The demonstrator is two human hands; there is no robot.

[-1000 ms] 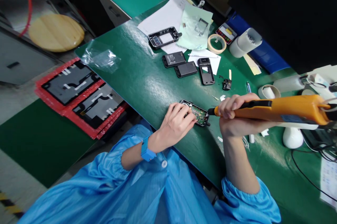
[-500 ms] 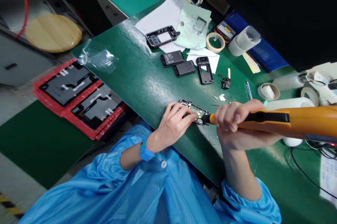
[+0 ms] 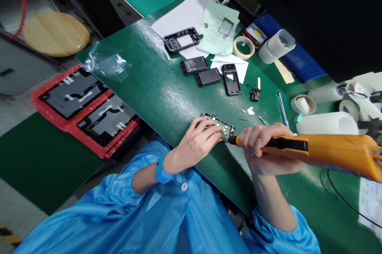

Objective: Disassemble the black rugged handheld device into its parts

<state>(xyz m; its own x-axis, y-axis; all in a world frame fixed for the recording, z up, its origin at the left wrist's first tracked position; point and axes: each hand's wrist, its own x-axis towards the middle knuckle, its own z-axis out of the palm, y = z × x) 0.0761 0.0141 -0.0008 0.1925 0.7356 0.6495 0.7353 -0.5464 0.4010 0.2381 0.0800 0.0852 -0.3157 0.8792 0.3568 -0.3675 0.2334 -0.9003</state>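
Note:
A small opened phone [image 3: 222, 125] with its green circuit board showing lies near the front edge of the green mat [image 3: 167, 91]. My left hand [image 3: 198, 142] rests on its near end, fingers curled and pressing it down. My right hand [image 3: 262, 148] is wrapped round the front of an orange electric screwdriver [image 3: 325, 151]. The tool's tip touches the phone's right end.
Further back lie two black batteries [image 3: 201, 71], a black back cover [image 3: 231, 80], a phone frame [image 3: 180, 40], papers, tape rolls [image 3: 244, 47] and white rolls [image 3: 326, 123]. A clear bag [image 3: 107, 63] lies at the mat's left corner. Red trays [image 3: 86, 107] sit below the table, left.
The screwdriver and my right hand have shifted left and down, the tip staying on the phone's right end. My left hand has stayed on the phone.

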